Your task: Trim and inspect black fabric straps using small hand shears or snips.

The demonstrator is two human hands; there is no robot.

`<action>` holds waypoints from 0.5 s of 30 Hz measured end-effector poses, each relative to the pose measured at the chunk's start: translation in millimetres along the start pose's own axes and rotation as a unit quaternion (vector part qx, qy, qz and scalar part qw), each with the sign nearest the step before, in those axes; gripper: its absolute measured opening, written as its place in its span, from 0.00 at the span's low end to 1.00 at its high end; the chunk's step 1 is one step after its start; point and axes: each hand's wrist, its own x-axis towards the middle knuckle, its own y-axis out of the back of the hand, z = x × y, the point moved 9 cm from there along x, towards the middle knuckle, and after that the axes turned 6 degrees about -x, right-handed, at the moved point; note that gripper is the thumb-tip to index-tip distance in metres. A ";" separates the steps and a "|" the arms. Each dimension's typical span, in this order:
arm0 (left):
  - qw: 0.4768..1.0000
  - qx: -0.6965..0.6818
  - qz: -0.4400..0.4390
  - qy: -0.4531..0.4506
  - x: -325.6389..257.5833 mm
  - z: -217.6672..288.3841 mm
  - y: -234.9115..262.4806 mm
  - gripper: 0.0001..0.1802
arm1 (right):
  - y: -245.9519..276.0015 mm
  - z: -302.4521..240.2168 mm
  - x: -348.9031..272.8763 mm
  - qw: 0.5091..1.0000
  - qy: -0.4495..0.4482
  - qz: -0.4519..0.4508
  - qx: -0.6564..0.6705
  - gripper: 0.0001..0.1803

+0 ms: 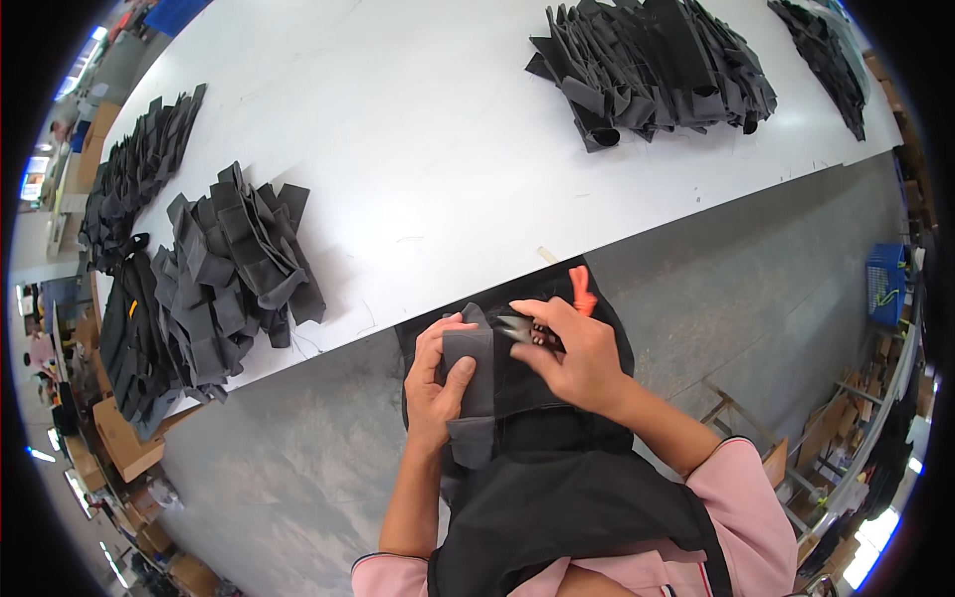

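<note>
My left hand (pixel 434 376) grips a folded grey fabric strip (pixel 470 383), thumb pressed on its front, just off the white table's (pixel 448 149) near edge. My right hand (pixel 575 356) holds small thread snips with an orange handle (pixel 580 289). Their metal blades (pixel 515 325) touch the strip's top right corner. Below both hands a larger black garment piece (pixel 557 497) hangs over my lap.
A heap of grey-black folded strips (pixel 234 274) lies at the table's left. More dark pieces (pixel 134 169) lie along the far left edge. Another black pile (pixel 652 65) and a smaller one (pixel 826 60) sit at the top right. Grey floor, cardboard boxes (pixel 124 438) and a blue crate (pixel 883 284) surround the table.
</note>
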 end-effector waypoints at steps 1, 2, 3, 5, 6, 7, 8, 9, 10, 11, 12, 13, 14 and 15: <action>1.000 0.001 -0.001 0.001 0.1 -2.2 1.7 0.14 | 3.3 -6.0 -3.7 1.000 0.016 -0.005 -0.024 0.19; 1.000 -0.001 -0.007 -0.011 -0.1 -2.4 2.8 0.13 | 3.3 -4.1 -5.2 1.000 0.015 -0.005 -0.023 0.19; 1.000 -0.006 -0.017 -0.024 1.3 -1.3 0.4 0.13 | 4.8 -6.5 -7.0 0.997 0.045 -0.005 -0.061 0.18; 0.999 -0.009 -0.024 -0.023 3.3 0.9 -2.9 0.13 | 10.1 -12.7 -7.6 0.993 0.077 0.015 -0.088 0.16; 0.999 -0.009 -0.026 -0.023 3.7 2.6 -3.4 0.12 | 11.2 -12.8 -6.9 0.993 0.077 0.016 -0.087 0.16; 0.999 -0.009 -0.026 -0.023 4.1 4.3 -3.5 0.12 | 11.0 -13.3 -6.2 0.993 0.081 0.009 -0.088 0.15; 0.999 -0.007 -0.027 -0.022 4.7 6.1 -4.0 0.12 | 9.9 -13.5 -5.4 0.992 0.086 0.002 -0.089 0.14; 0.999 -0.007 -0.029 -0.022 5.0 7.6 -4.9 0.12 | 9.8 -13.0 -4.3 0.992 0.085 0.002 -0.089 0.14; 0.999 -0.007 -0.029 -0.022 5.2 8.9 -5.0 0.12 | 10.4 -11.8 -2.7 0.995 0.083 0.006 -0.055 0.13; 0.999 -0.001 -0.039 -0.026 5.2 10.7 -6.6 0.12 | 10.9 -10.5 -1.8 0.997 0.080 0.010 -0.020 0.13; 0.998 0.005 -0.048 -0.031 4.6 12.2 -7.8 0.13 | 10.3 -9.9 -2.2 0.997 0.080 0.009 -0.020 0.13; 0.998 0.005 -0.048 -0.030 4.4 12.2 -7.3 0.13 | 7.7 -7.6 -2.4 0.998 0.070 -0.002 -0.011 0.12; 0.998 -0.007 -0.056 -0.028 4.1 12.0 -8.2 0.13 | 5.2 -5.1 -2.7 0.998 0.059 -0.014 -0.002 0.12; 0.998 -0.020 -0.063 -0.026 3.9 11.6 -9.2 0.14 | 4.2 -4.1 -2.6 0.998 0.059 -0.015 -0.002 0.12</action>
